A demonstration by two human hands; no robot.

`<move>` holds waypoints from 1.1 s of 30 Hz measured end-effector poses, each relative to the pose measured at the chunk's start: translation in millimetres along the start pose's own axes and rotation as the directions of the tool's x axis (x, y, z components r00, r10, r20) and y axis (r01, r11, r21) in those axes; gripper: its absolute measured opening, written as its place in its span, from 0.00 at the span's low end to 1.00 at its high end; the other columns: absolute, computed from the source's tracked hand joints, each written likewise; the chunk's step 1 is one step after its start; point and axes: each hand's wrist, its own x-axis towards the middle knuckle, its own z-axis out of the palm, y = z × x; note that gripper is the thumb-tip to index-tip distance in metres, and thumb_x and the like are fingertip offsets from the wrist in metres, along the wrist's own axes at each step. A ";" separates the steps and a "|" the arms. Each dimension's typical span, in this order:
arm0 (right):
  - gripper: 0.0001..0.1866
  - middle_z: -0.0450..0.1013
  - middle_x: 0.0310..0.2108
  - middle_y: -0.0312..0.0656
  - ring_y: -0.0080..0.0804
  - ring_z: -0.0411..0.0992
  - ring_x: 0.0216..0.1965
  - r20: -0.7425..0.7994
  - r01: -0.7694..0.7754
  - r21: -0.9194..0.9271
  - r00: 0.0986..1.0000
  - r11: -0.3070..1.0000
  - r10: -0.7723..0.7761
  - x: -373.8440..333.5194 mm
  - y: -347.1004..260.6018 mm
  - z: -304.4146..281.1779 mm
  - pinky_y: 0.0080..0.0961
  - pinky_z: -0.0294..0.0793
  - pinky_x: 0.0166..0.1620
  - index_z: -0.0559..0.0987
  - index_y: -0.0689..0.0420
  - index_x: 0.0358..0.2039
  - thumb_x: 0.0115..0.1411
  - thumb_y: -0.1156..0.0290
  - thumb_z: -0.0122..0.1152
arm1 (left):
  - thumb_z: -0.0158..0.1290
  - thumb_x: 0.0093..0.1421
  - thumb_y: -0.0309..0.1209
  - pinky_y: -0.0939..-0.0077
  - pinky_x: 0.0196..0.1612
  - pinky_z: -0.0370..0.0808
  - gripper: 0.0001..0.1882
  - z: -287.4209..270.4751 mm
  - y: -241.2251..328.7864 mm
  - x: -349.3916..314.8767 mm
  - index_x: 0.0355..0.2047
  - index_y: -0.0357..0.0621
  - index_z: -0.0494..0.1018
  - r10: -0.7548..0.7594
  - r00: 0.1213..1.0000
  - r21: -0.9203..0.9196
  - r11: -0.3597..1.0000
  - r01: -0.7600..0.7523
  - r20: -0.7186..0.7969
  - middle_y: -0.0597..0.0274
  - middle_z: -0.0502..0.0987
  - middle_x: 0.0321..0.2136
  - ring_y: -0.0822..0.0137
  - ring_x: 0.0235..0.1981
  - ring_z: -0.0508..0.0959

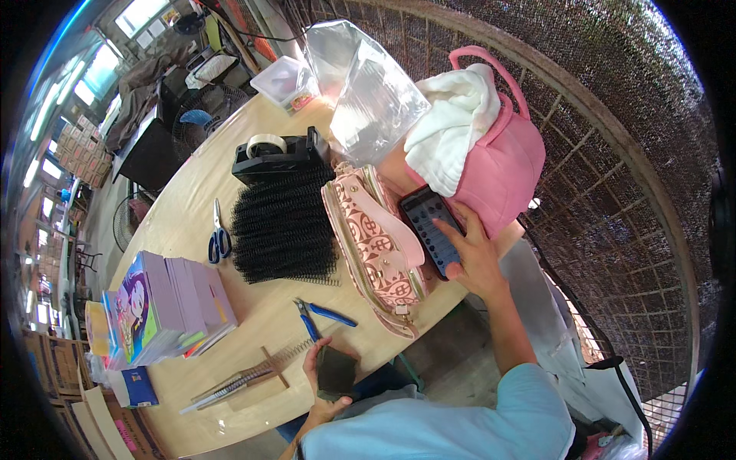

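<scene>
The phone (428, 230) lies between the patterned pink bag (376, 245) and the plain pink bag (502, 169). Its long axis slants, far end pointing to the left, near end to the right. The right hand (477, 257) spreads its fingers over it (I cannot tell if they grip). The left hand (318, 379) is curled around a dark object (337, 372), thumb along the near edge.

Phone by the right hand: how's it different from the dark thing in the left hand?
The phone shows a lit screen; the dark object shows a plain, dull surface.
The phone looks long and slim; the dark object looks stubbier.
The phone has the right hand spread over its screen; the dark object is gripped in the left hand.
Both are mostly straight-edged.
</scene>
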 end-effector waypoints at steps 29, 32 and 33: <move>0.28 0.68 0.48 0.48 0.47 0.71 0.47 0.028 -0.181 -0.053 0.983 0.982 0.183 27.2 -3.0 -3.6 0.36 0.71 0.49 0.72 0.57 0.55 0.52 0.87 0.45 | 0.66 0.44 0.59 0.61 0.52 0.71 0.62 3.7 8.6 3.2 0.66 0.45 0.41 0.031 0.999 0.094 0.995 -0.032 0.008 0.44 0.52 0.62 0.57 0.50 0.71; 0.29 0.67 0.48 0.47 0.48 0.71 0.46 0.020 -0.174 -0.131 0.984 0.976 0.178 29.1 -4.6 -1.7 0.38 0.72 0.48 0.72 0.56 0.54 0.50 0.87 0.46 | 0.66 0.44 0.59 0.62 0.52 0.71 0.62 2.0 8.3 4.2 0.66 0.44 0.41 0.039 0.999 0.113 0.993 -0.041 0.020 0.45 0.52 0.62 0.58 0.50 0.71; 0.29 0.66 0.48 0.47 0.48 0.71 0.45 0.031 -0.186 -0.149 0.981 0.971 0.192 30.7 -4.6 -2.7 0.38 0.72 0.47 0.73 0.57 0.54 0.50 0.87 0.46 | 0.66 0.44 0.59 0.63 0.52 0.71 0.62 1.8 8.8 4.5 0.66 0.44 0.41 0.041 0.999 0.123 0.991 -0.043 0.023 0.45 0.52 0.62 0.58 0.50 0.71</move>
